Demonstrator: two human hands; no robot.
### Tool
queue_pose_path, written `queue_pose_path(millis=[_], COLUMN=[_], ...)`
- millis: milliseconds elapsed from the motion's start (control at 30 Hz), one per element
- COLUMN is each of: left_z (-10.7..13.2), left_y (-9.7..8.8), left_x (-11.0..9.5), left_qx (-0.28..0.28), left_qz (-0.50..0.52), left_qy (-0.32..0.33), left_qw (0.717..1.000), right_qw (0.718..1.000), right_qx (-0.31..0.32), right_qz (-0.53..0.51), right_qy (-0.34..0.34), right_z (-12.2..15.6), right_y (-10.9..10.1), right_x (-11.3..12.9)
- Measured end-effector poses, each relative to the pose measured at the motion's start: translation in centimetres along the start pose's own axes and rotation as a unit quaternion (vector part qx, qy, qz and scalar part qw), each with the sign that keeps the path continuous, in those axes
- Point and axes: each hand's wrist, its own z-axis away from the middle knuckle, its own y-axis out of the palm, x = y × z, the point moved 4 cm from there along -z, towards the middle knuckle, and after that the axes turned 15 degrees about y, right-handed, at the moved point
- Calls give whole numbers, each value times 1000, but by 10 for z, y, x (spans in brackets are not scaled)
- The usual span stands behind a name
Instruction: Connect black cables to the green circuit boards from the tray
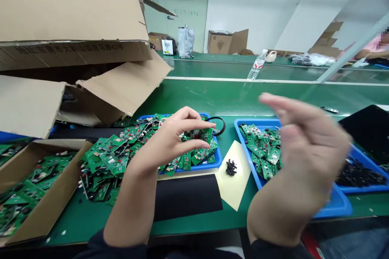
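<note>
Across a green workbench [212,97], circuit boards [191,158] in blue trays [243,125], white walls [243,8] beyond

On the table [212,101], a cardboard box [51,198] of circuit boards [30,186] sits far left, with a plastic tray [220,158] of boards to its right. A paper sheet [240,186] bearing a small pile of parts [231,167] lies between that tray and a second tray [243,145] of boards. A third tray [361,190] sits further right; a plastic bottle [257,64] stands behind.
</note>
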Motion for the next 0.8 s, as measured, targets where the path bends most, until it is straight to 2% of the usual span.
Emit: queue_pose_path(millis=[67,133,267,433,567,700,800], left_z=[-1,-1,-2,-4,-4,-4,-3], left_y=[2,3,1,0,0,-1,-4], left_x=[-1,0,2,2,3,3,2], left_qx=[-7,-23,-72,-112,-133,-146,-168], left_qz=[-23,-45,-75,-113,-133,-130,-116], left_qy=[26,43,53,67,87,115,129], left_qw=[999,998,993,985,978,974,970], right_qw=[996,989,986,982,973,976,979], right_qx=[68,103,82,47,56,90,161], right_qz=[43,94,126,128,146,126,76], right_qy=[-38,-60,-72,-131,-167,-152,-95], right_z=[-4,-6,-7,-5,-4,-3,-3], right_y=[22,34,39,40,47,46,38], right_x=[12,15,11,17,20,19,16])
